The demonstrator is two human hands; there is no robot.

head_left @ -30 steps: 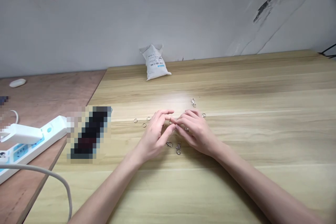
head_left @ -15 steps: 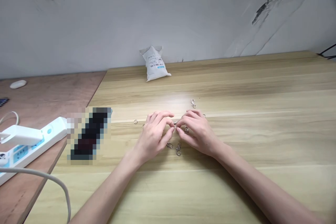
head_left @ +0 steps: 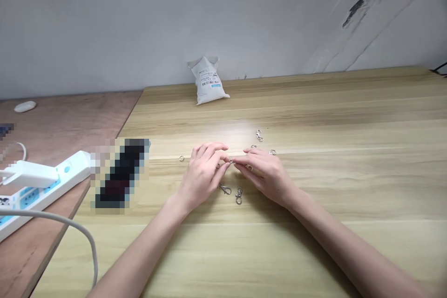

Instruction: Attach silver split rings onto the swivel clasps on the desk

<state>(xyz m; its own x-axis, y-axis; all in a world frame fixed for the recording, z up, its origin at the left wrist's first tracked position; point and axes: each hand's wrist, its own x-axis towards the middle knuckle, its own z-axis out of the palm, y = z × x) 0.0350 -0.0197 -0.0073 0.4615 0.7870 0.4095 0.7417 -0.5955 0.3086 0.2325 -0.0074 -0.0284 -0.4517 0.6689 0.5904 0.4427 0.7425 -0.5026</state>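
Observation:
My left hand (head_left: 203, 172) pinches a tiny silver metal piece (head_left: 231, 161) between thumb and forefinger. On its other side, the thumb and fingertips of my right hand (head_left: 264, 172) close on the same piece. Fingers hide most of it, so whether it is a ring or a clasp does not show. Just below the hands lie two silver swivel clasps, one slanted (head_left: 225, 189) and one upright (head_left: 239, 195). Another clasp (head_left: 259, 135) rests beyond my right hand, and more metal bits (head_left: 272, 152) show around that hand. A loose metal ring (head_left: 181, 159) lies left of my left hand.
A white printed packet (head_left: 208, 84) stands at the back of the wooden table (head_left: 331, 116) by the wall. At left are a blurred dark object (head_left: 118, 174), a white power strip (head_left: 71, 170) with a plug, a grey cable (head_left: 84, 230) and a white oval case (head_left: 25, 106).
My right hand's fingers have straightened and flattened toward the piece, uncovering metal bits behind that hand. Both hands stay together over the same spot. The view has shifted slightly.

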